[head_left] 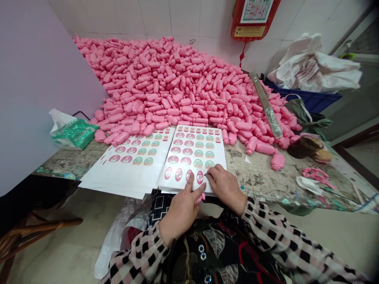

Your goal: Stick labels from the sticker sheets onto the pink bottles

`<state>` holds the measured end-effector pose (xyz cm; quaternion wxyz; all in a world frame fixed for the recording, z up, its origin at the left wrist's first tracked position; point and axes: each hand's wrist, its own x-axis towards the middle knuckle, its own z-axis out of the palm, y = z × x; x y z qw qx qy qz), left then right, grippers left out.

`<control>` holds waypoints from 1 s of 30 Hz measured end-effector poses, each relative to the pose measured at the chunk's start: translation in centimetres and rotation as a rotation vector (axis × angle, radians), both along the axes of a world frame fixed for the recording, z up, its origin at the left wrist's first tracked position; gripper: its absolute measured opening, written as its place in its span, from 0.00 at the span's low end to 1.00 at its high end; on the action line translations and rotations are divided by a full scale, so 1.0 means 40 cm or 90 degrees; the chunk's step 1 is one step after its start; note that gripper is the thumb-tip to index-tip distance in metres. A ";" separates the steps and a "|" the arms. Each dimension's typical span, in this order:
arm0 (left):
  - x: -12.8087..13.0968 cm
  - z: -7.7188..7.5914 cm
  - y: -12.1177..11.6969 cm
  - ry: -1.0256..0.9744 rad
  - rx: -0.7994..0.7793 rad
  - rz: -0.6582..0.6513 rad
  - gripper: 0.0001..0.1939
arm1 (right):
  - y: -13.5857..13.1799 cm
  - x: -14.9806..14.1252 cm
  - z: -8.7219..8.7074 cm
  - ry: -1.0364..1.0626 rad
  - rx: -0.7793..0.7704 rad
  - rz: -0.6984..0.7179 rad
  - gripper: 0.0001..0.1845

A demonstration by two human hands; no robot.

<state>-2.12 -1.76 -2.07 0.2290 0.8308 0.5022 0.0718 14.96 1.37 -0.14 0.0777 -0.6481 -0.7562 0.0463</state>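
Observation:
A sheet of stickers (194,150) lies on a stack of paper at the table's front edge, printed with pink and green half-round labels and a bottom row of red ovals. My left hand (182,211) rests at its lower edge, forefinger and thumb on the sheet beside the rightmost oval sticker (200,177). Out of that palm pokes the small end of a pink bottle-shaped piece (200,198); the rest is hidden by the hand. At the oval's right edge, my right hand (226,187) pinches something small and dark that I cannot make out.
A large heap of pink bottle-shaped pieces (166,83) covers the back of the table. More sticker sheets (130,173) lie at left, beside a green-and-white packet (74,132). A long taped bar (266,106) leans on the heap; a blue crate (316,100) stands at right.

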 end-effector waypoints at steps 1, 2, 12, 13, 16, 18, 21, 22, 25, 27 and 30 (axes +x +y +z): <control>0.000 -0.003 -0.001 0.005 0.002 -0.001 0.34 | 0.001 -0.001 0.001 -0.008 0.002 0.004 0.12; 0.000 -0.005 -0.002 0.007 0.005 -0.003 0.34 | 0.001 -0.003 0.002 -0.016 0.005 0.007 0.13; -0.002 -0.026 -0.007 0.032 0.040 -0.005 0.34 | 0.000 -0.008 0.009 -0.028 -0.020 0.002 0.14; -0.002 -0.027 -0.007 0.037 0.043 -0.005 0.35 | 0.000 -0.007 0.010 -0.024 -0.020 0.003 0.14; -0.002 -0.030 -0.009 0.048 0.048 -0.007 0.35 | -0.001 -0.004 0.011 -0.010 -0.022 0.004 0.13; -0.001 -0.031 -0.010 0.053 0.052 -0.007 0.35 | -0.002 -0.002 0.011 0.002 -0.022 0.003 0.13; 0.001 -0.032 -0.010 0.057 0.055 0.000 0.36 | -0.007 -0.001 0.004 0.040 -0.021 -0.004 0.12; 0.001 -0.033 -0.010 0.058 0.056 0.003 0.37 | -0.009 -0.002 0.000 0.062 -0.022 -0.011 0.12; 0.003 -0.031 -0.011 0.059 0.055 0.006 0.38 | -0.017 -0.010 -0.013 0.133 -0.025 -0.052 0.12; 0.004 -0.028 -0.011 0.056 0.055 0.006 0.39 | -0.018 -0.016 -0.018 0.163 -0.026 -0.078 0.12; 0.004 -0.021 -0.012 0.057 0.048 0.004 0.41 | -0.007 -0.023 -0.015 0.160 -0.040 -0.110 0.12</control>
